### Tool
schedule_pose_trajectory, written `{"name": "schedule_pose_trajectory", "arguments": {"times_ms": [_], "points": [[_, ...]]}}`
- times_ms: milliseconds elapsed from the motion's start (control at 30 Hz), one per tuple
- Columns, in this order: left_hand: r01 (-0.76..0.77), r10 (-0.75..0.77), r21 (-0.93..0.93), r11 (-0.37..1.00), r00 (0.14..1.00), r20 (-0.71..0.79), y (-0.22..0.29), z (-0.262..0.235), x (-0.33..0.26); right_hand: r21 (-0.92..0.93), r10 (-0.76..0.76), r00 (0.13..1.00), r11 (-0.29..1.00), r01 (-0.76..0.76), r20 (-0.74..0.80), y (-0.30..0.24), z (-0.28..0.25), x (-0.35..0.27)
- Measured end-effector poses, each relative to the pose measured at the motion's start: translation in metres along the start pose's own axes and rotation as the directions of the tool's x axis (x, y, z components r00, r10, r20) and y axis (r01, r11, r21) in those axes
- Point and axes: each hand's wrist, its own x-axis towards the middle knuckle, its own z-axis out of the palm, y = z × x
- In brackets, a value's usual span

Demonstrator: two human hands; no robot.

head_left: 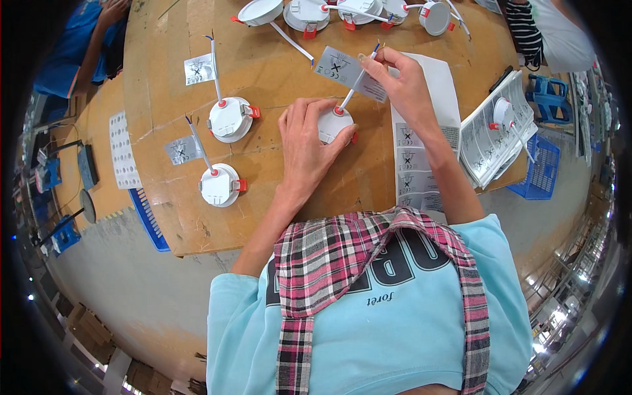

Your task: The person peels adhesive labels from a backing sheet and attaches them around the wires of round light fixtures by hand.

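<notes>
A round white downlight (331,130) with red-tipped clips sits on the table in front of me. My left hand (307,141) curls around its left side, thumb at the near edge and fingers at the far edge. From its red grommet a white cable (347,100) rises, tilted right, with bare coloured wire ends. A silver printed label (339,68) lies across this cable. My right hand (406,84) pinches the label against the cable, just below the wire ends. Beneath my right forearm lies a white backing sheet (428,69) with a column of silver labels.
To the left stand two downlights (227,128) (214,191) with labels on their cables. Several more (307,14) line the far edge. A paper stack (484,141) bears another lamp (503,110) at right. Blue baskets (540,172) are beside the table (263,72). Other people sit across.
</notes>
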Motion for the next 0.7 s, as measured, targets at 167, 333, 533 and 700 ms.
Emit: {"name": "schedule_pose_trajectory", "arguments": {"times_ms": [167,333,533,700], "points": [[-0.002,0.002,0.013,1.000,1.000,-0.005,-0.001,0.000,0.001,-0.112,-0.052,0.995,0.992,0.062,0.086,-0.005,0.001,-0.005],[-0.021,0.021,0.014,1.000,1.000,-0.004,-0.002,-0.001,-0.001,-0.212,-0.117,0.991,0.969,0.129,0.070,-0.004,-0.006,-0.002],[-0.020,0.020,0.015,1.000,1.000,0.016,0.001,-0.003,0.001,-0.198,-0.150,0.986,0.967,0.162,0.074,-0.010,-0.019,0.006],[0.076,-0.088,-0.169,0.983,0.994,-0.067,0.009,-0.013,0.008,-0.096,-0.065,0.992,0.992,0.076,0.109,-0.012,-0.020,0.002]]}}
